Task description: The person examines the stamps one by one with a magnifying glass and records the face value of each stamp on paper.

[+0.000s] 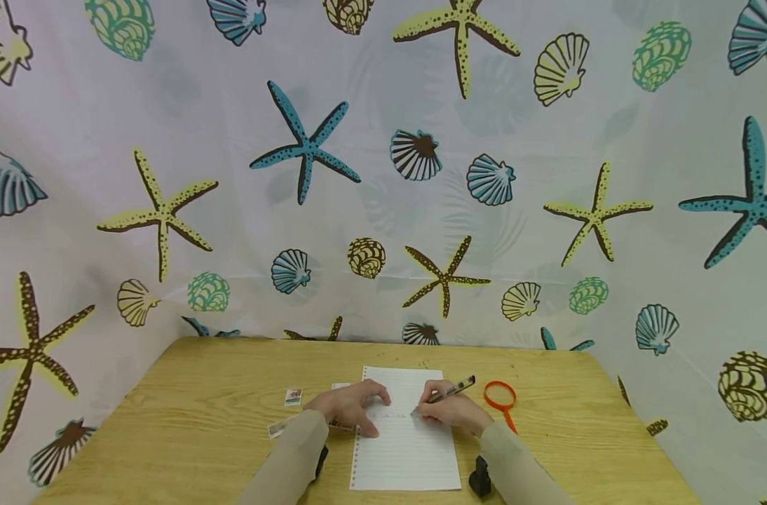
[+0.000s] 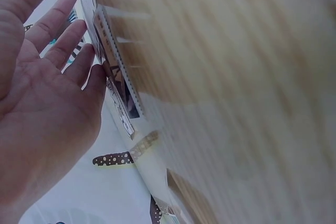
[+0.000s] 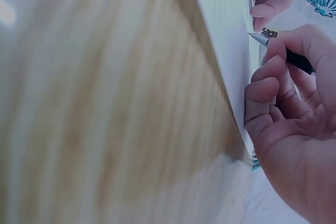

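Observation:
A lined sheet of paper (image 1: 405, 463) with punched holes down its left side lies on the wooden table, a faint line of handwriting across it. My right hand (image 1: 451, 408) pinches a pen (image 1: 456, 387), whose tip meets the paper at the end of that line. In the right wrist view the silver tip of the pen (image 3: 259, 39) shows beyond the curled fingers (image 3: 262, 90). My left hand (image 1: 348, 407) rests on the sheet's left edge with its fingers spread; the left wrist view shows the palm and loosely extended fingers (image 2: 63, 43).
Right of the paper lies a red-rimmed magnifying glass (image 1: 500, 395). A small stamp-like picture (image 1: 293, 398) lies to the left, and more such pieces (image 1: 279, 426) are partly under the left hand and arm. A shell-and-starfish patterned cloth (image 1: 383, 210) hangs behind the table (image 1: 200, 407).

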`<state>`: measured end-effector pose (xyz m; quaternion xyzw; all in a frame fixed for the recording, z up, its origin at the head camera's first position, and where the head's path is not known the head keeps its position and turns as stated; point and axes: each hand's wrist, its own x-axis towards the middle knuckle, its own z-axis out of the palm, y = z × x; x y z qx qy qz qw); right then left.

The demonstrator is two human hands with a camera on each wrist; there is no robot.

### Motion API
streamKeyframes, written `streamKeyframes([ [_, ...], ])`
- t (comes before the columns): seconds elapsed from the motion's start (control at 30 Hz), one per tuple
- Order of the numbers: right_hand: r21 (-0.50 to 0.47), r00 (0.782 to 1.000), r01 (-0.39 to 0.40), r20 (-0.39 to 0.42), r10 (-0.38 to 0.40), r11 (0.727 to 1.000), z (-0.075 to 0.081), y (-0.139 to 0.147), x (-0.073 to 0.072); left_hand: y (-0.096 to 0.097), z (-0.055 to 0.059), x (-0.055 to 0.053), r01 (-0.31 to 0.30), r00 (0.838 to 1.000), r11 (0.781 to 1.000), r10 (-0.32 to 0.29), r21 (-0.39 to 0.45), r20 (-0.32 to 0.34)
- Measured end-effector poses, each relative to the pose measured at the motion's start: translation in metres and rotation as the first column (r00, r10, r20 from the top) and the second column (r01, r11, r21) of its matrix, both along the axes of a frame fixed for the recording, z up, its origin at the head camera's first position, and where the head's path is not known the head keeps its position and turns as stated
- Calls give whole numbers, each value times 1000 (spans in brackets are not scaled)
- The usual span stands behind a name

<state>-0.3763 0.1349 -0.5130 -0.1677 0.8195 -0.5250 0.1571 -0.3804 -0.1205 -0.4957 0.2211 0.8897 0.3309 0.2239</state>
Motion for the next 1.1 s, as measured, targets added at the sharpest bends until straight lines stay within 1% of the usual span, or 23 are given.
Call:
streamKeyframes([
  [0.17,-12,1000,7,17,-7,1000,-1,-1,1,0,0,2,-9,1000,1000,9,-5,0],
  [0.4,-32,1000,-9,-9,8,999,3,-3,1,-2,3,1,-34,999,999,34,-21,-9],
  [0.63,-71,999,-33,9,34,997,-1,-3,0,-3,1,1,-11,1000,1000,11,-29,-18],
  [0.9,-50,999,-44,16,45,998,2,-2,3,0,3,3,10,1000,1000,-11,-29,-24],
  [1.1,-56,999,-47,11,48,997,2,-1,2,0,4,3,-5,1000,999,5,-33,-20],
])
